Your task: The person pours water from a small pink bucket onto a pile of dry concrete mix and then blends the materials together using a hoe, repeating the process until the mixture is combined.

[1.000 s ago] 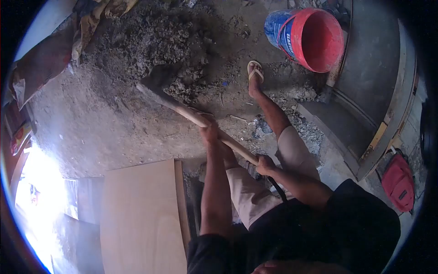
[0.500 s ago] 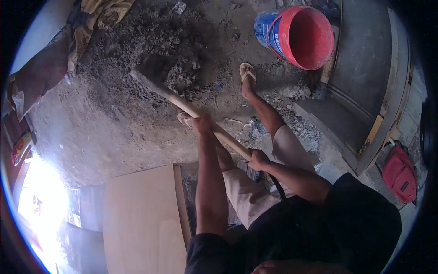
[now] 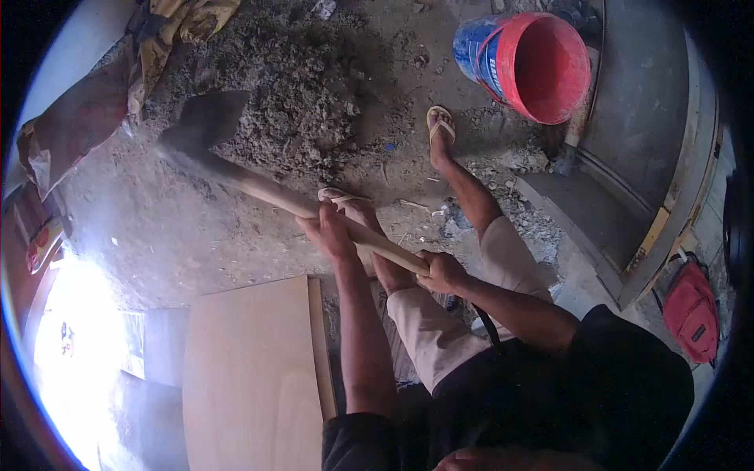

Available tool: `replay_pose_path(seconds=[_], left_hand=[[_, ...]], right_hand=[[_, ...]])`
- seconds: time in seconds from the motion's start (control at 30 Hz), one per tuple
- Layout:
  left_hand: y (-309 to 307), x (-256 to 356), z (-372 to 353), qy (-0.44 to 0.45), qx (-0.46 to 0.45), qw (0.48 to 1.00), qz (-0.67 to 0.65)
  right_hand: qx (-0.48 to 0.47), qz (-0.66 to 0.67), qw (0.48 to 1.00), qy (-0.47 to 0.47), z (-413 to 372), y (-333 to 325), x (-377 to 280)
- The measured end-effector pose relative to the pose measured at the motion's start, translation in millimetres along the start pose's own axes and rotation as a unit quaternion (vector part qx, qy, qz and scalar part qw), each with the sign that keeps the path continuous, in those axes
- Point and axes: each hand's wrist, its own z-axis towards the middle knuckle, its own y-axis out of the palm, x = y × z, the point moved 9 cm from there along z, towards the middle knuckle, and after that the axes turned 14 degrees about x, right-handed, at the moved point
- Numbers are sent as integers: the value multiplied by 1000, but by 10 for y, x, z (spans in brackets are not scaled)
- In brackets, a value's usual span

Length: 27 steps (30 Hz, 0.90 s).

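A long wooden-handled hoe (image 3: 275, 192) slants across the view, its dark blade (image 3: 212, 119) over the left side of a heap of grey, crumbly mix (image 3: 302, 102). My left hand (image 3: 330, 231) is closed around the middle of the handle, with the thumb side up. Near the handle's end, my right hand (image 3: 441, 272) grips it close in front of my shorts. The blade and the lower shaft are slightly blurred.
A blue bucket with a red rim (image 3: 509, 67) lies tipped at the upper right. My sandalled feet stand beside the heap. Wooden boards (image 3: 247, 353) lie at the lower left. A red backpack (image 3: 691, 312) is at the far right, beyond a door frame (image 3: 667, 228).
The hoe's head has swung left and its blade now shows at the heap's left side. My left hand has shifted slightly left and down; my right hand keeps its grip near the handle's end.
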Motion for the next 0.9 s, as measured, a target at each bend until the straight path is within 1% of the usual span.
replay_pose_path(seconds=[0.07, 0.13, 0.17, 0.23, 0.27, 0.33, 0.37, 0.4, 0.47, 0.5, 0.57, 0.63, 0.67, 0.7, 0.73, 0.77, 0.83, 0.87, 0.9], left_hand=[[116, -305, 353, -8, -26, 1000, -5], [292, -831, 667, -72, -98, 986, 116], [315, -1081, 743, -102, -133, 970, 176], [321, -1325, 769, -107, -123, 980, 114], [294, -1361, 724, -109, -119, 983, 87], [347, -935, 331, -91, -140, 986, -1], [379, -766, 77, -92, -150, 984, -42], [304, -707, -104, -78, -134, 986, -54], [131, -535, -305, -38, -96, 991, -82], [92, -413, -344, -18, -81, 995, -61], [-2, -221, -417, 18, -56, 998, -19], [-3, -203, -325, 26, -50, 998, -23], [12, -211, -239, 30, -48, 998, -28], [59, -322, -121, 11, -66, 998, -9], [117, -487, 49, -7, -84, 996, 10], [145, -678, 205, -25, -101, 994, 32], [83, -1265, 580, -109, -104, 986, 73], [133, -1286, 596, -148, -107, 979, 93], [161, -1247, 547, -156, -112, 979, 64]], right_hand=[[23, -31, 999, 6, 36, -49, -39], [59, -41, 997, -8, 29, -5, 9], [52, -50, 997, 14, 8, -23, 22], [44, -66, 995, 55, 13, -130, 3], [25, -48, 998, 42, 1, -130, 20], [11, -70, 997, 28, -21, -91, 182], [0, -84, 996, 29, -69, -39, 387], [10, -129, 991, 32, -117, 167, 826], [16, -91, 996, -21, -87, 66, 770], [22, -67, 997, -44, -39, 68, 760], [-13, -42, 999, -31, -34, 166, 768], [-33, -26, 999, -20, -57, 152, 731], [-35, -20, 999, -17, -60, 52, 536], [-40, -13, 999, -14, -62, -5, 363], [-62, -49, 997, 6, -59, 28, 336], [-51, -58, 997, 15, -42, 48, 323], [-30, -72, 996, 32, -22, 108, 309], [-32, -78, 996, 40, -28, 76, 278], [-32, -83, 995, 49, -56, 15, 250]])
